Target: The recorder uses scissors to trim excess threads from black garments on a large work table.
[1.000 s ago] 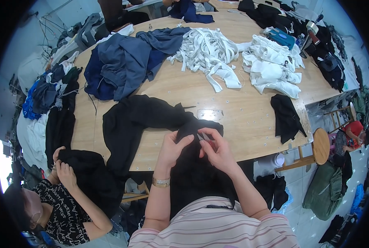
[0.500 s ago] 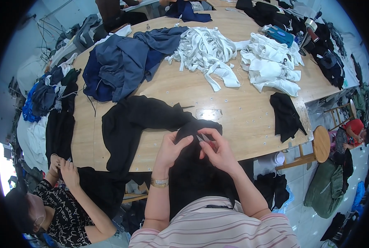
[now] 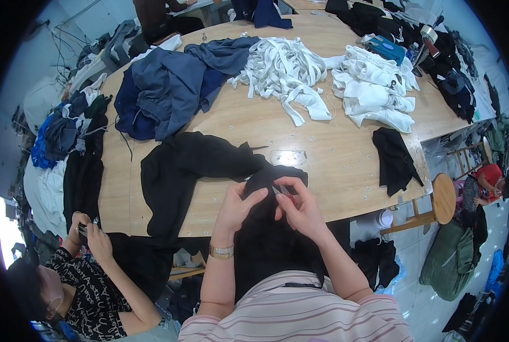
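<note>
A black garment (image 3: 177, 165) stretches across the near part of the table and drapes over its edge toward my lap. At that edge my left hand (image 3: 240, 208) pinches the black cloth between thumb and fingers. My right hand (image 3: 300, 208) is closed around small thread snips (image 3: 280, 190), whose pointed metal blades touch or hover just over the cloth beside my left thumb. A bit of red shows at the grip inside my right palm. Whether a thread lies between the blades is too small to tell.
On the wooden table (image 3: 334, 159) lie grey-blue garments (image 3: 169, 85), a heap of white strips (image 3: 280, 65), folded white cloth (image 3: 374, 88) and a black piece (image 3: 394, 159). A co-worker (image 3: 89, 279) handles black cloth at the left. A wooden stool (image 3: 442, 196) stands right.
My hands have barely shifted, and the snips stay at the same spot on the black cloth. The co-worker's hands at the left have moved slightly. Navy cloth at the far edge has shifted.
</note>
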`<act>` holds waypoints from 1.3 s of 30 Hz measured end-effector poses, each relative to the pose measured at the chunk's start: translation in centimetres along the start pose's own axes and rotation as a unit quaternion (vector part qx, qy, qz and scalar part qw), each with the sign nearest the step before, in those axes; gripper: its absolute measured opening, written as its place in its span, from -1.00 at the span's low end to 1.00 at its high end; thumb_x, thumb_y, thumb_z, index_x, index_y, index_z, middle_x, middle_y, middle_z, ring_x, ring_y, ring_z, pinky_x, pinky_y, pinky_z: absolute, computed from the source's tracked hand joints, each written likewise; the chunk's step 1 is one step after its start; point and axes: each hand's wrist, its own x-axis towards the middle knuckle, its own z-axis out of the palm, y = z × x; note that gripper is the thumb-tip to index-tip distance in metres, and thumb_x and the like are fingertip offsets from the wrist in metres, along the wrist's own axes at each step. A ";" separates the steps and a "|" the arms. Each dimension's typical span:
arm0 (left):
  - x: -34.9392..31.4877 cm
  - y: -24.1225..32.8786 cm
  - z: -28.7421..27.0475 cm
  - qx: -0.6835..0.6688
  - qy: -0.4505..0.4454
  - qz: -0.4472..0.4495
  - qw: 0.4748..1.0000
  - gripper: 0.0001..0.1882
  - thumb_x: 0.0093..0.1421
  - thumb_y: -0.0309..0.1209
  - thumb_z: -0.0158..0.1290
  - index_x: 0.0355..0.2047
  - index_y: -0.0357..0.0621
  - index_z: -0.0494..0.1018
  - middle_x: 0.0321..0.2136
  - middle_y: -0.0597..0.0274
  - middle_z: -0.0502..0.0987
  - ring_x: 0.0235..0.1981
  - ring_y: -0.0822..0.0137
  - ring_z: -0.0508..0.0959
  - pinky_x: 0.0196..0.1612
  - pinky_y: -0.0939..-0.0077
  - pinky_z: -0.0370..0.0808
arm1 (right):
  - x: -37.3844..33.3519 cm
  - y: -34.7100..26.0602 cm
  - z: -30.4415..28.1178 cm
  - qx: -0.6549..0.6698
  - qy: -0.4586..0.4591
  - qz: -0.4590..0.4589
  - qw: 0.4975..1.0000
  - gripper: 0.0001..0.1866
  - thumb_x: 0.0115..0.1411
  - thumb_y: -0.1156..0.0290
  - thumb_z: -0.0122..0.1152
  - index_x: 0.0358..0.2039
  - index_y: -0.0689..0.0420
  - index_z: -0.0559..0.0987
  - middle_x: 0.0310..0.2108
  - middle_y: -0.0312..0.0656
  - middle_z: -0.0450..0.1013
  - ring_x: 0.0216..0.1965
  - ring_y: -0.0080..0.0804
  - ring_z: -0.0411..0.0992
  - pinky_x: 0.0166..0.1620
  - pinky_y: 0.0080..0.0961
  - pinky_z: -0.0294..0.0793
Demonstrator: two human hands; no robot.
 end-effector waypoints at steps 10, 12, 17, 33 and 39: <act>-0.1 -0.1 0.0 -0.013 -0.006 -0.014 1.000 -0.83 0.08 -0.47 0.11 -0.32 -0.30 0.51 -0.43 0.30 0.55 -0.45 0.58 0.47 -0.36 0.69 0.41 | -0.1 0.9 -0.1 0.081 -0.011 0.021 0.996 -0.72 0.30 0.32 -0.16 -0.01 0.10 0.30 -0.64 -0.29 0.38 -0.80 -0.76 0.09 -0.71 -0.80 0.02; -0.1 -0.1 0.0 -0.006 -0.003 -0.015 1.000 -0.82 0.07 -0.47 0.12 -0.31 -0.31 0.51 -0.43 0.30 0.55 -0.45 0.57 0.48 -0.36 0.69 0.42 | 0.0 1.2 -0.2 0.039 0.016 -0.017 0.999 -0.72 0.30 0.29 -0.17 -0.04 0.09 0.35 -0.63 -0.32 0.37 -0.78 -0.78 0.05 -0.71 -0.81 -0.02; 0.0 -0.3 0.0 -0.002 0.006 -0.006 1.000 -0.83 0.07 -0.48 0.12 -0.32 -0.31 0.51 -0.43 0.31 0.54 -0.45 0.58 0.47 -0.36 0.70 0.41 | 0.2 0.7 -0.5 0.163 -0.004 0.055 0.985 -0.73 0.28 0.30 -0.11 -0.05 0.07 0.39 -0.61 -0.35 0.35 -0.77 -0.80 0.02 -0.70 -0.82 -0.06; 0.0 -0.6 0.2 -0.036 -0.007 -0.027 0.999 -0.82 0.06 -0.49 0.12 -0.31 -0.31 0.51 -0.41 0.30 0.55 -0.43 0.58 0.48 -0.35 0.69 0.42 | -0.6 0.5 -0.5 0.072 0.017 0.030 0.997 -0.68 0.31 0.31 -0.20 0.02 0.10 0.33 -0.66 -0.32 0.29 -0.81 -0.76 0.01 -0.72 -0.82 -0.04; 0.0 -0.7 -0.1 -0.023 -0.009 -0.025 0.999 -0.83 0.06 -0.49 0.12 -0.32 -0.30 0.51 -0.43 0.31 0.54 -0.44 0.58 0.48 -0.35 0.69 0.41 | -0.8 0.2 -0.1 0.007 0.039 -0.001 0.999 -0.71 0.22 0.46 0.00 -0.03 0.13 0.37 -0.66 -0.40 0.28 -0.70 -0.75 0.19 -0.62 -0.78 0.15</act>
